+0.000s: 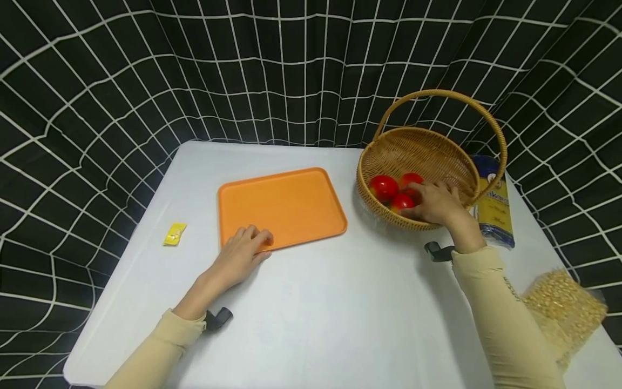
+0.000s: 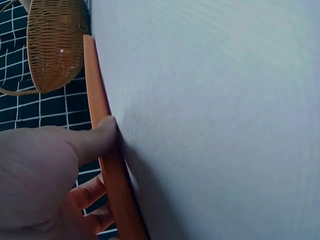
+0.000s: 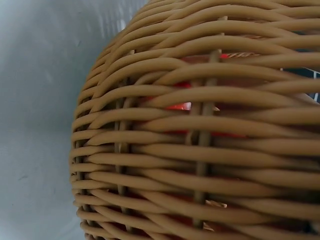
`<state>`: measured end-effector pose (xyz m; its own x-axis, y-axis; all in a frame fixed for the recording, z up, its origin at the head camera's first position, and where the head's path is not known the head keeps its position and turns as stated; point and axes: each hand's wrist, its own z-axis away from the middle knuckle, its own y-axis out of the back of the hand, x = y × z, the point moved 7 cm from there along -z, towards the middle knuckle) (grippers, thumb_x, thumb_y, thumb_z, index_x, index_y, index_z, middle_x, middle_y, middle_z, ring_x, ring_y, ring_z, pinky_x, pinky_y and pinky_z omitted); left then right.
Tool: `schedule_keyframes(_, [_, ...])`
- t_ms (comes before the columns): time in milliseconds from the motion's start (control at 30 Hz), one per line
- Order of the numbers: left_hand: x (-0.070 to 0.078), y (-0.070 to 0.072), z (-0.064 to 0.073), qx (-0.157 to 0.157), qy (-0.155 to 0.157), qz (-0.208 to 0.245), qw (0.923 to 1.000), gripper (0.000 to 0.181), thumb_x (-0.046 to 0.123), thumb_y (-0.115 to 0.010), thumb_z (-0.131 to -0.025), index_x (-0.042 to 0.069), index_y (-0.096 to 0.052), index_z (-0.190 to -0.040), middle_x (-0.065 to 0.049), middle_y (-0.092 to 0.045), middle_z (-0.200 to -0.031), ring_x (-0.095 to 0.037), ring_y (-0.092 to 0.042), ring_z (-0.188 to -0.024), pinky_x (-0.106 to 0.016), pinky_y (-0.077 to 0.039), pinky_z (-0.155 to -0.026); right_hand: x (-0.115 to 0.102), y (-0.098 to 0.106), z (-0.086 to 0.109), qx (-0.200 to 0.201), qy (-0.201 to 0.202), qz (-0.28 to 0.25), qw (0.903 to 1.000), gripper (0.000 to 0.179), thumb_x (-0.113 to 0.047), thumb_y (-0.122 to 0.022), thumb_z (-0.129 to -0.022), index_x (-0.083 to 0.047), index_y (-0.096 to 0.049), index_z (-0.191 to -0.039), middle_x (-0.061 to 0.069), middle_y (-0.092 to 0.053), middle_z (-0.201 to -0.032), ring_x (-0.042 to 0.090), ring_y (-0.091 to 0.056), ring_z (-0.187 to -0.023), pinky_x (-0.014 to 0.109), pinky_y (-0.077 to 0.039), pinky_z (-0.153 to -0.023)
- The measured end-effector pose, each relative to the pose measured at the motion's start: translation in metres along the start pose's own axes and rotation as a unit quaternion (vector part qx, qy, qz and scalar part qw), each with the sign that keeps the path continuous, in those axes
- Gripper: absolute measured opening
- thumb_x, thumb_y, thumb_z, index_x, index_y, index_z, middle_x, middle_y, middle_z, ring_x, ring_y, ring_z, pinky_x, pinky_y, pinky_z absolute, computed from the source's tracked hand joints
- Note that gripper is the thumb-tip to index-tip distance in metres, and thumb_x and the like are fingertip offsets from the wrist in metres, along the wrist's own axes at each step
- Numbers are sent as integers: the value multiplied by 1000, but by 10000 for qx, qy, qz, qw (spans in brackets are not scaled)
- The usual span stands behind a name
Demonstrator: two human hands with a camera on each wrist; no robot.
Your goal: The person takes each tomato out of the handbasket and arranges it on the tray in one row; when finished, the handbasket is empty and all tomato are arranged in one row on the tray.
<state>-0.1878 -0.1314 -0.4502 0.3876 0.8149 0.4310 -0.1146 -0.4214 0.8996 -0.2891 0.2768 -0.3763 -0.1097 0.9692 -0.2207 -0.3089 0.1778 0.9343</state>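
Orange tray, rectangular, with rounded corners and a low raised rim (image 1: 286,202): smooth, even colour; set slightly askew on the white desk (image 1: 311,319), towards its far left corner, one long side facing the far edge. From the left wrist, the rim shows as a plain narrow band.

Left hand (image 1: 241,253): at the tray's near left corner; pinching the near rim, thumb against the outer side, fingers bent over the inner side.

Tan woven wicker basket, round, with a tall arched handle (image 1: 423,143): towards the far right corner of the desk; wall of close horizontal strands over upright stakes, small gaps between, red showing through from the right wrist.

Glossy red round fruits (image 1: 384,187): at least three visible, grouped in the left part of the basket; bright highlights, a yellowish tinge low on the leftmost.

Right hand (image 1: 437,202): inside the basket, over its near rim; fingers bent over the fruits, touching them; whether closed round one, cannot tell.

Small yellow packet (image 1: 174,234): near the left edge.

Blue-and-yellow printed plastic bag (image 1: 495,210): along the right edge, partly behind the basket.

Clear bag of yellow kernels (image 1: 568,302): by the right edge, partly covered by the beige right sleeve (image 1: 500,319).
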Motion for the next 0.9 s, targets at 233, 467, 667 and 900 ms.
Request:
schedule_keyframes(233, [6,-1,0,67,-169,-245,9995,18,15,-75,-99,15,-63,-113,-3,-58,-96,-23,-50,-87,-34,-40,-72,0,-1,-1,62,41,-11,10000,68,-40,-77,-94,-10,-53,-150,36,-38,-159,63,-23,-146,80,-4,-118])
schedule_keyframes(467, [8,-3,-1,38,-127,-359,9993,17,16,-73,-100,15,-62,-113,-3,-56,-96,-24,-50,-86,-34,-40,-72,1,-1,0,125,53,-114,9998,69,-34,-81,-91,-9,-54,-149,35,-43,-157,61,-26,-145,79,-2,-119])
schedule_keyframes(667, [7,-3,-2,-73,-10,-203,9998,16,20,-72,-102,15,-62,-113,-3,-54,-94,-24,-47,-86,-35,-38,-73,-1,5,4,290,192,-401,9986,66,-31,-82,-91,-6,-57,-147,34,-54,-146,56,-38,-141,77,0,-120])
schedule_keyframes(900, [5,-4,-2,-104,88,-84,9999,14,26,-67,-105,16,-62,-113,-2,-53,-93,-23,-45,-85,-33,-36,-72,-11,19,11,760,490,-946,9914,65,-28,-87,-89,-3,-61,-143,31,-61,-137,50,-44,-136,78,-4,-117])
